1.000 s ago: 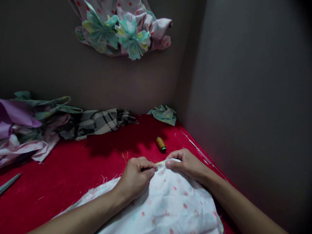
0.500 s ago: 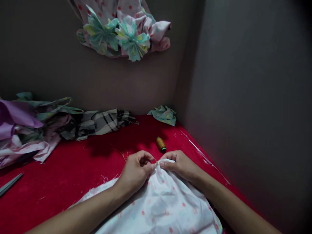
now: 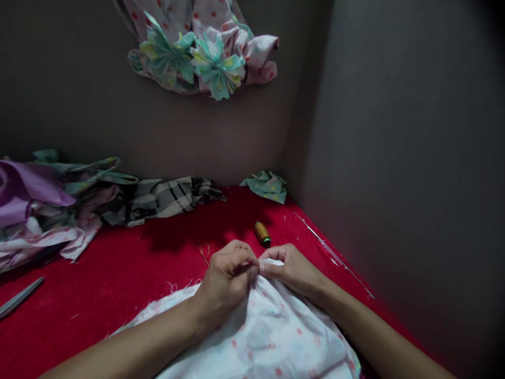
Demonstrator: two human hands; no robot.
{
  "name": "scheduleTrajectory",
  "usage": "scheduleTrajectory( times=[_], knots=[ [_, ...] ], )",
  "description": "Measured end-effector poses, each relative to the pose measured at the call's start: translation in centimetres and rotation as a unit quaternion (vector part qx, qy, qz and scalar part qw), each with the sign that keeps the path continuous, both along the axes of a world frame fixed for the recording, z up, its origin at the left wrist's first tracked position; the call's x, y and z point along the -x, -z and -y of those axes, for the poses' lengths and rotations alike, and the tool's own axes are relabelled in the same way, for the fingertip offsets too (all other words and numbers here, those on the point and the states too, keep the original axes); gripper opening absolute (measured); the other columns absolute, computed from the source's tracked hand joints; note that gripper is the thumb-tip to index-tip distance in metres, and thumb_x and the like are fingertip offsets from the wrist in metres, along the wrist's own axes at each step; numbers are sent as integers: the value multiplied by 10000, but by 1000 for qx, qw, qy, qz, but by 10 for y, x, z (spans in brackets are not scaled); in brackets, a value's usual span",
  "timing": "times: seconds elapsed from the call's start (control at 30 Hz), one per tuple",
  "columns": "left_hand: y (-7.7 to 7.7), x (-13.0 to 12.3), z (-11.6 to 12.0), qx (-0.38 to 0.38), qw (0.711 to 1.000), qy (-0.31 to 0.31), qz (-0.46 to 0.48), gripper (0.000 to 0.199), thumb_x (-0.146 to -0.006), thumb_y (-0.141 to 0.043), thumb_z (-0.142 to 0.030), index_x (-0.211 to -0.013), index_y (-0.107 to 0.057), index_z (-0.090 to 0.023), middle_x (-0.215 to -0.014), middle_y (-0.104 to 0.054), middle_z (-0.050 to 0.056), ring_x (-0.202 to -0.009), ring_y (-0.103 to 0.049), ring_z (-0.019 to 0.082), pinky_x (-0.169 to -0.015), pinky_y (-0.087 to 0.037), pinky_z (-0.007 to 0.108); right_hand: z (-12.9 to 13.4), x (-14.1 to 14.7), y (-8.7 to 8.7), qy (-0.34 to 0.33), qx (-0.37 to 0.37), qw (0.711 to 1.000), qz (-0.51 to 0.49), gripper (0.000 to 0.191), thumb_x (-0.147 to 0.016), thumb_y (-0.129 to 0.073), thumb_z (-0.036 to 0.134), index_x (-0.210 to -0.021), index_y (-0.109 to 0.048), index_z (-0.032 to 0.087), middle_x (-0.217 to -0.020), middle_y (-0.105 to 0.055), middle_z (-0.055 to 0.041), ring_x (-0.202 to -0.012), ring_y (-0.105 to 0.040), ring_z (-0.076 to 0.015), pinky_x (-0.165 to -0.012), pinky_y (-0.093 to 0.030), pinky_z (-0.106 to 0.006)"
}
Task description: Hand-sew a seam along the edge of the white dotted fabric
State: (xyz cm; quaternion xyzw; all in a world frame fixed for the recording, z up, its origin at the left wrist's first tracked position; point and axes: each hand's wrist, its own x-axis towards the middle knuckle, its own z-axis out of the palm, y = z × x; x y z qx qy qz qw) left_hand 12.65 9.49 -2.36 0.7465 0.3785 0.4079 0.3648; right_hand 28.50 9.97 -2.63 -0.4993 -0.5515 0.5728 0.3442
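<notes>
White cloth with red dots (image 3: 276,321) spreads across the front, its upper edge gathered to a point between my hands. My left hand (image 3: 232,271) is closed, thumb and fingertips pinched at that gathered edge; whether a needle is between them is too small to see. On the other side, my right hand (image 3: 290,267) pinches the same edge, thumb on top and fingers curled behind. Both hands' fingertips nearly touch. Just beyond them lies a spool of golden-brown thread (image 3: 262,233) with a green end. Loose orange thread (image 3: 203,250) lies behind my left hand.
Scissors blades (image 3: 21,297) show at the left edge on the red cloth surface (image 3: 118,273). Fabric scraps (image 3: 165,197) pile along the back wall, and a green scrap (image 3: 266,185) sits in the corner. A thin metal rod (image 3: 331,252) lies along the right wall. Dotted fabric with bows (image 3: 216,63) hangs above.
My left hand has turned over toward the right, its fingers now closing down on the gathered edge. My right hand keeps its pinch. The view has shifted slightly.
</notes>
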Motion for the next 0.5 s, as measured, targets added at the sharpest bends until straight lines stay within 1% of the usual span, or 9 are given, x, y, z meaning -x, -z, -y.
scheduleTrajectory(
  times=[0.07, 0.1, 0.13, 0.17, 0.2, 0.27, 0.33, 0.43, 0.5],
  knots=[
    [-5, 2, 1, -33, 999, -4, -3, 132, -738, -461, -109, -623, -515, -144, -755, -505, 42, -709, -492, 129, -634, -391, 227, 0, 1, 0, 7, 1, 1000, 8, 121, -599, -619, 221, -619, -616, 101, -534, -555, 19, -494, -441, -79, -488, -326, -190],
    [-8, 3, 2, -37, 999, -5, 9, 132, -756, -447, -129, -633, -494, -146, -777, -501, 43, -711, -492, 127, -645, -393, 230, 0, 2, -1, 12, 4, 1000, 10, 127, -602, -619, 225, -620, -617, 100, -534, -559, 16, -493, -443, -81, -489, -329, -193],
    [-12, 3, 3, -23, 999, -7, 32, 127, -775, -432, -157, -656, -477, -148, -800, -501, 44, -682, -494, 116, -623, -399, 227, 0, 2, -1, 19, 8, 1000, 10, 135, -601, -623, 233, -622, -620, 99, -536, -564, 13, -493, -447, -83, -492, -333, -196],
    [-15, 3, 3, 12, 998, -5, 65, 119, -791, -419, -191, -686, -460, -153, -816, -508, 43, -621, -495, 98, -571, -402, 217, 0, 2, -1, 26, 11, 1000, 9, 146, -599, -630, 240, -631, -625, 98, -540, -572, 10, -495, -452, -85, -496, -338, -199],
    [-19, 3, 3, 63, 993, -1, 104, 113, -802, -411, -225, -715, -440, -160, -814, -520, 38, -540, -488, 79, -496, -393, 202, 0, 1, -2, 30, 14, 999, 4, 160, -598, -636, 250, -643, -632, 97, -544, -579, 6, -498, -457, -87, -500, -344, -202],
    [-25, 3, 3, 181, 966, 8, 185, 118, -805, -413, -275, -746, -391, -175, -744, -549, 16, -375, -433, 48, -347, -322, 169, -1, -1, -2, 29, 23, 999, -14, 199, -594, -650, 278, -675, -648, 97, -548, -592, 2, -496, -466, -89, -506, -353, -205],
    [-29, 2, 0, 263, 934, 14, 242, 125, -790, -434, -269, -741, -360, -182, -638, -553, -11, -300, -401, 45, -284, -267, 146, -1, -2, -2, 26, 34, 999, -33, 240, -585, -665, 312, -690, -657, 96, -540, -596, 1, -484, -468, -86, -498, -352, -203],
    [-34, 6, -5, 329, 899, 9, 287, 81, -774, -431, -194, -730, -365, -176, -557, -528, -26, -285, -390, 49, -258, -257, 127, -1, -3, -1, 35, 52, 997, -45, 256, -562, -683, 326, -661, -658, 91, -515, -589, 1, -463, -461, -81, -481, -343, -200],
    [-43, 14, -10, 349, 887, -14, 304, 59, -768, -414, -145, -727, -379, -170, -529, -499, -34, -295, -388, 51, -259, -274, 126, -1, -2, -1, 50, 59, 996, -40, 241, -556, -686, 314, -646, -658, 92, -505, -587, 2, -461, -463, -83, -481, -344, -201]
  ],
)
